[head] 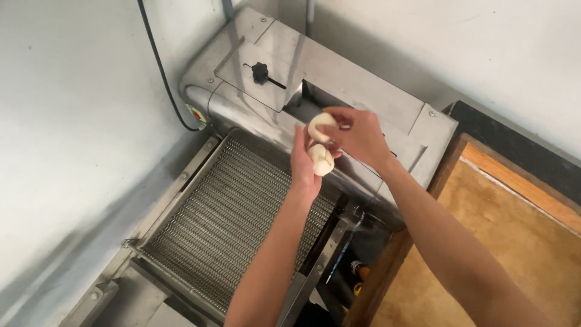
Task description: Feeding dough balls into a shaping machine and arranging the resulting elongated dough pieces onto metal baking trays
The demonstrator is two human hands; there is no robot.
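While apparently gripped: dough point(321, 158) between hands point(357, 136).

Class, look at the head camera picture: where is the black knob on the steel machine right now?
The black knob sits upper centre-left in the head view, on the machine's flat steel top plate, above the wire-mesh belt and left of the two hands holding dough pieces.

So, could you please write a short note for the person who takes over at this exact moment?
Left hand: holds a white dough piece.
Right hand: holds a second dough piece, just above the first.
Both are over the steel machine, near its opening.
Mesh belt: no dough on it in view.
Wooden board sits to the right.
Done: two pieces picked up. Left: neither piece has been put down or fed in.
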